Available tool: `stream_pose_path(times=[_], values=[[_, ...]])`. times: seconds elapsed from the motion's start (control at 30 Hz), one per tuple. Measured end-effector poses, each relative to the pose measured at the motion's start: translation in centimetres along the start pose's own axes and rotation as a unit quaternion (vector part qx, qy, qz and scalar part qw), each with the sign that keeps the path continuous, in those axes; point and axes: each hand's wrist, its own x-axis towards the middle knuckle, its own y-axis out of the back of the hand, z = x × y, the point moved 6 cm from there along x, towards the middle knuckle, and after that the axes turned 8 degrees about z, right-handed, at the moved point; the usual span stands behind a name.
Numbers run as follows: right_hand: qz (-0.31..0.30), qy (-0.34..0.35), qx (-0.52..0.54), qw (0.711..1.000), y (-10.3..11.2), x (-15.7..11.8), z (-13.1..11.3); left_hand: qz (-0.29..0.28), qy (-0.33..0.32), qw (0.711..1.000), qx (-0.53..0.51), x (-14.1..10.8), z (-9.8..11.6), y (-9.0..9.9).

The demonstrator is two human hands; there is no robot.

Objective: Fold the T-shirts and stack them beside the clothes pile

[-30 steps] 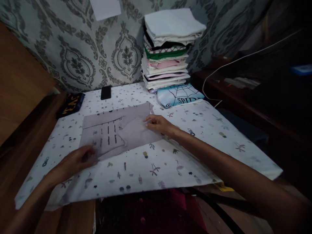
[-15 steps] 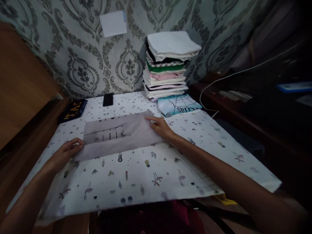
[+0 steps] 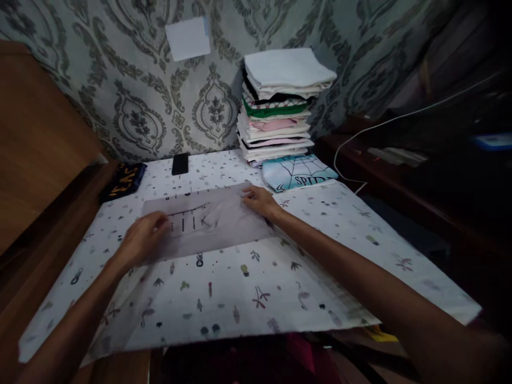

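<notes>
Grey garment: it lies flat on the tabletop in front of the person, a long folded strip [image 3: 226, 226] running left to right, its cloth rumpled toward the right end.
Print on it: small dark lines of lettering [image 3: 188, 222] show in the left half, between the folded edges; I can't read them from here.
Left hand: it is over the garment's left end [image 3: 146, 234], fingers bent and blurred; whether the grip is clamped on cloth or only above it, I cannot tell.
Right hand: it is at the garment's right end [image 3: 260, 201], fingertips on the cloth near the far edge, thumb and forefinger near each other; whether the grip pinches any fabric, I cannot tell.
Tabletop: covered in white cloth with little scattered motifs [image 3: 248, 293].
Folded stack: a tall pile of mostly white clothes, with green and pink layers [image 3: 276, 117], stands at the back against the patterned wall [image 3: 216, 106].
Turquoise cloth: folded, with a web and the letters "SPID" [image 3: 298, 170], just in front of the stack.
Black phone: flat near the back edge [image 3: 180, 164].
Dark cloth: yellow-lettered, at the far left corner [image 3: 123, 183].
White paper: on the wall, above the phone [image 3: 188, 39].
</notes>
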Motion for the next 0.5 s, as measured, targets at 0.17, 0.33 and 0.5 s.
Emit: stream_pose_path(times=[0.17, 0.33, 0.5], values=[[-0.001, -0.01, 0.021, 1.0, -0.7, 0.4, 0.4, -0.063, -0.09, 0.993, -0.052, 4.4, 7.3, -6.0], [0.011, 0.027, 0.102, 0.994, -0.2, -0.6, 0.9, -0.056, -0.085, 0.993, -0.051, 5.7, 7.9, -8.5], [0.06, 0.059, 0.18, 0.98, 0.7, -0.7, 0.4, 0.0, -0.084, 0.971, -0.223, 7.4, 7.2, -6.6]])
